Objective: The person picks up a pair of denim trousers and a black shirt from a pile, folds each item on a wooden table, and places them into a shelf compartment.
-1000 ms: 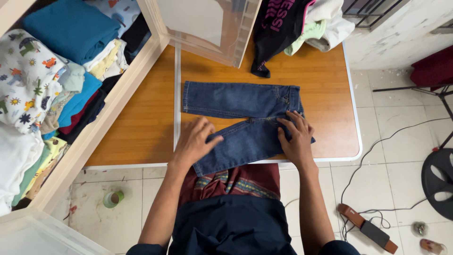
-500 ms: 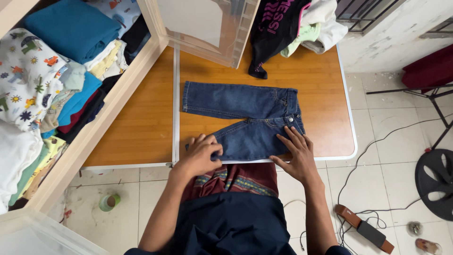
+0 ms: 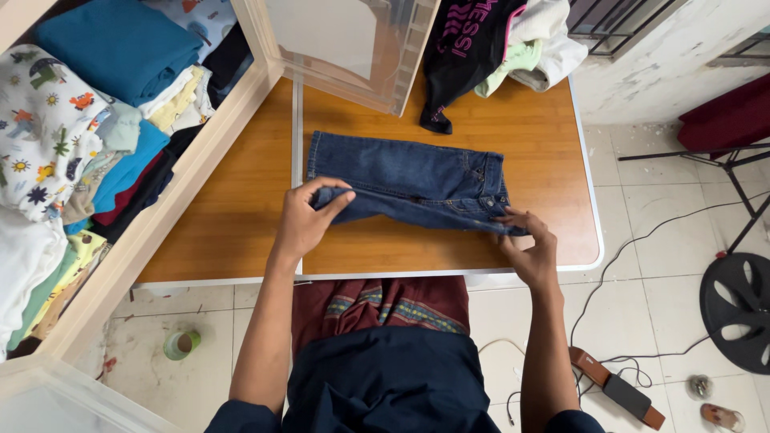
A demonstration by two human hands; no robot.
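A small pair of dark blue jeans [image 3: 409, 180] lies on the wooden table [image 3: 233, 224], waistband to the right. My left hand [image 3: 309, 216] pinches the hem of the near leg and holds it raised over the far leg. My right hand [image 3: 529, 244] grips the near end of the waistband at the jeans' right side. The near leg is partly lifted off the table and lies half over the other leg.
A heap of clothes, black, white and light green [image 3: 501, 40], sits at the table's far edge. A clear plastic box [image 3: 353, 48] stands beside it. Folded clothes fill the open shelf [image 3: 88, 136] on the left. Cables and a fan base [image 3: 734, 301] lie on the tiled floor.
Both hands went from pressing flat on the near leg to gripping it. The near leg has been lifted away from the table's front edge and brought up over the far leg.
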